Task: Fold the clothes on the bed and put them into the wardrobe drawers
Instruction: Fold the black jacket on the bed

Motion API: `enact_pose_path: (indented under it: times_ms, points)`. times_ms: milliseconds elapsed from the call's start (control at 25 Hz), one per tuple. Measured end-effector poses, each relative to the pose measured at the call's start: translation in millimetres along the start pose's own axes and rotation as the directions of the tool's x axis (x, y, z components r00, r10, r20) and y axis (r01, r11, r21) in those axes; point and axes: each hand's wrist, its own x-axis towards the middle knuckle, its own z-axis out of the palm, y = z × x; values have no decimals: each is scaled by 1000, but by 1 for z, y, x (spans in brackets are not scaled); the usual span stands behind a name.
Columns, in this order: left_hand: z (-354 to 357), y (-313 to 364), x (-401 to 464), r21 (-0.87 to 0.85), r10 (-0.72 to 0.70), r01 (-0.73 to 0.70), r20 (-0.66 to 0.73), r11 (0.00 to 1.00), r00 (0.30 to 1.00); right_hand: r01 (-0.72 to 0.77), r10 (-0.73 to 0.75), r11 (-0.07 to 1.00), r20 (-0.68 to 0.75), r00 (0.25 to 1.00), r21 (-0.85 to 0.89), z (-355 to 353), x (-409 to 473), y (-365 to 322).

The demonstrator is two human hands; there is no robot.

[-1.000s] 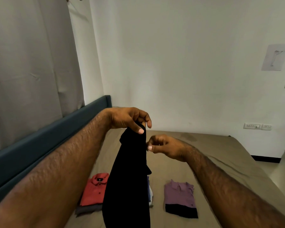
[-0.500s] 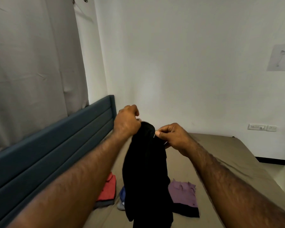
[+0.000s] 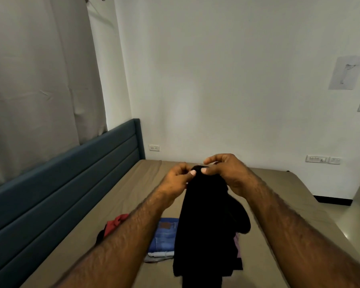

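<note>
A black garment (image 3: pixel 206 221) is held hanging above the bed (image 3: pixel 133 179), judged so that its length falls straight for folding. Its top edge is pinched by the left hand (image 3: pixel 178 179) and the right hand (image 3: pixel 227 173), fingers curled, close together. Beneath the garment, folded jeans (image 3: pixel 164 235) and a red shirt (image 3: pixel 115 224) are seen on the bed.

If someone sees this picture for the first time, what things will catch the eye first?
First comes the long black garment hanging in the centre, pinched at its top by the left hand and the right hand. Below it, folded blue denim jeans and a red shirt lie on the tan bed sheet. On the left runs a dark blue padded headboard.
</note>
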Motion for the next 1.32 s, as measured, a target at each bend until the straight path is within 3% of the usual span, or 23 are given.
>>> enact_pose_path:
  times_ms: [120,200,280,360,440,520,600,760,840,1040,1200,1320]
  points:
    - [-8,-5,-1,42,66,-63,-72,997,995,-23,-2,950,-81,997,-312,-29,-12,12]
    - [-7,0,-2,146,5,-2,-16,989,1000,27,-69,967,-160,985,-253,-33,-13,18]
    - [1,10,-3,231,-191,165,93,959,977,80,-100,990,-176,979,-119,-30,-14,22]
    - [2,15,-3,280,-316,266,150,922,937,83,-96,992,-135,986,-97,-28,-15,22]
    - [3,15,-6,154,-286,268,108,951,952,67,-70,996,-46,997,-63,-32,-20,21]
    - [10,17,-14,-23,-216,216,-22,976,976,26,-24,999,42,999,-36,-38,-25,24]
    - [15,17,-18,-124,-186,175,-82,977,979,7,-3,998,62,998,-68,-39,-28,29]
    - [13,18,-21,-218,-215,240,131,946,968,46,-52,992,-53,997,-117,-36,-29,26]
    - [14,18,-22,-168,-194,226,186,960,963,84,-95,989,-85,992,-121,-39,-31,26]
    - [18,11,-20,-78,-138,137,-1,987,990,91,-113,968,-80,990,-236,-37,-35,29]
    - [23,15,-20,173,-166,169,-32,970,986,223,-239,919,-9,971,-325,-22,-33,26]
    - [28,21,-18,289,-191,195,-41,937,981,188,-226,893,-46,973,-409,-22,-32,25]
